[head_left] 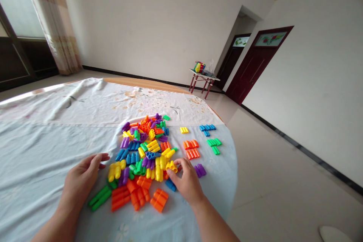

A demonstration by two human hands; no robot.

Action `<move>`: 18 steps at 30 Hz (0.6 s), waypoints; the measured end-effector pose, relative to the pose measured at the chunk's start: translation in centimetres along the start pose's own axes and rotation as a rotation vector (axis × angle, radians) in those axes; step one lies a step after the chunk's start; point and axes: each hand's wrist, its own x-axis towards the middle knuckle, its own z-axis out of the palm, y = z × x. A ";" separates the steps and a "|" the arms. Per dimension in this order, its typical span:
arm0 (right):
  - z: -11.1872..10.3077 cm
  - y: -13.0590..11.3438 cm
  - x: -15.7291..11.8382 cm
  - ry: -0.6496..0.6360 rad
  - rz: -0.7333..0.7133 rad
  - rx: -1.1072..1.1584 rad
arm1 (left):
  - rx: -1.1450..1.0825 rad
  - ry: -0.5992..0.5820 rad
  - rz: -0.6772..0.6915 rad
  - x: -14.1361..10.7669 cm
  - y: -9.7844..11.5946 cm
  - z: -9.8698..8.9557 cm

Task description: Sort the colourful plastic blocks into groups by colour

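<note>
A heap of plastic tube-shaped blocks in orange, yellow, green, blue and purple point(149, 162) lies on the cloth-covered table. At its right edge, my right hand point(185, 181) has thumb and fingers closed on a yellow block point(171, 166). My left hand point(85, 176) is held left of the heap, fingers apart, with nothing visible in it. Right of the heap lie small separate groups: a yellow block point(184, 130), blue blocks point(207, 128), orange blocks point(191, 149), green blocks point(214, 144) and a purple block point(200, 170).
The round table point(36, 151) has a light blue cloth and a white floral cloth. Its right edge curves close to the block groups. Farther back, a small table point(204, 76) holds a colourful bag point(199, 67) and a plastic bag. A dark red door point(255, 68) is beyond.
</note>
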 end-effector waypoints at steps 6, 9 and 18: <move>0.1 0.6 -0.1 -0.021 -0.001 0.049 | 0.015 0.006 0.003 0.0 0.2 0.0; 0.0 0.8 -0.1 -0.011 -0.016 0.089 | 0.020 0.008 -0.009 0.0 0.1 -0.1; 0.0 0.8 -0.2 0.060 -0.074 0.094 | 0.006 0.010 0.013 0.2 -0.3 0.1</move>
